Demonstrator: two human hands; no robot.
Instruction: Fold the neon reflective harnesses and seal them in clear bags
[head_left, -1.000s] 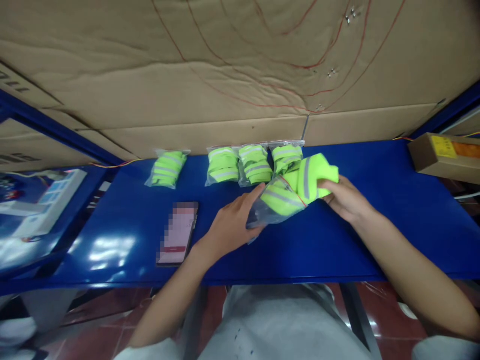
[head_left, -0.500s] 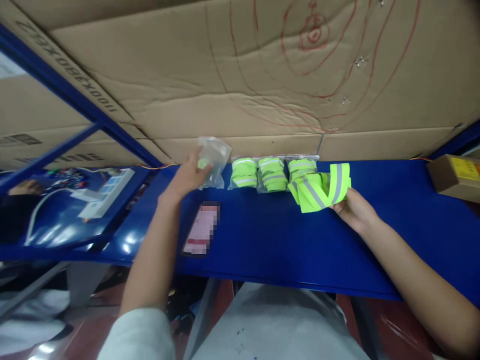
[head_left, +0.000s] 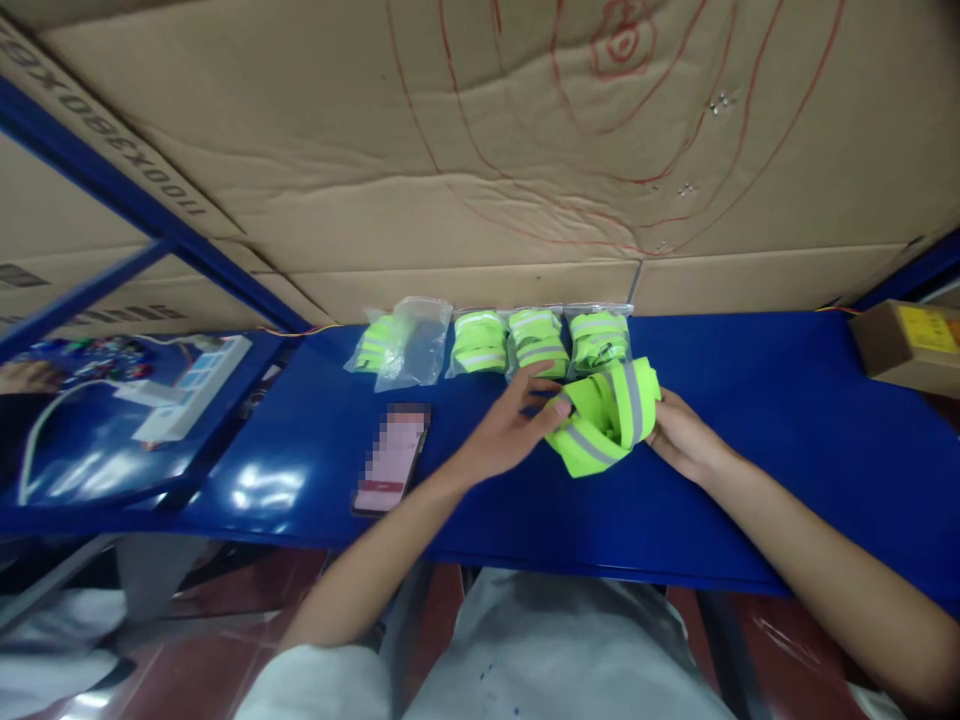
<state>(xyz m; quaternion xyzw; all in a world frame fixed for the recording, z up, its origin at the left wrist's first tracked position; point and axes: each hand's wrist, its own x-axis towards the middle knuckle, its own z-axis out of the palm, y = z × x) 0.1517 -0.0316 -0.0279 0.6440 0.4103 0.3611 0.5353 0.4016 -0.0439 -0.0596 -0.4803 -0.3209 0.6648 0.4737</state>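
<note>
A neon-yellow reflective strap (head_left: 600, 425) with grey stripes is bunched in loose loops above the blue table. My right hand (head_left: 681, 432) grips its right side, the fingertips partly hidden behind the fabric. At the left end, my left hand (head_left: 517, 425) has its thumb on the strap and its fingers curled round the edge. Behind lie bagged yellow straps: a right bag (head_left: 600, 338), a middle bag (head_left: 536, 338) and a left bag (head_left: 480, 342). Farther left, an empty-looking clear plastic bag (head_left: 420, 345) overlaps another bagged strap (head_left: 375, 343).
A phone (head_left: 391, 460) lies on the blue table (head_left: 495, 520), left of my hands. A white power strip (head_left: 196, 385) is beyond the blue frame, near another person's hand (head_left: 30, 376). At the far right sits a cardboard box (head_left: 911, 345). Cardboard panels (head_left: 420, 235) stand behind.
My left hand has left the clear bag, which now lies on the table, and has come right to the strap. My right hand has brought the strap slightly nearer to me.
</note>
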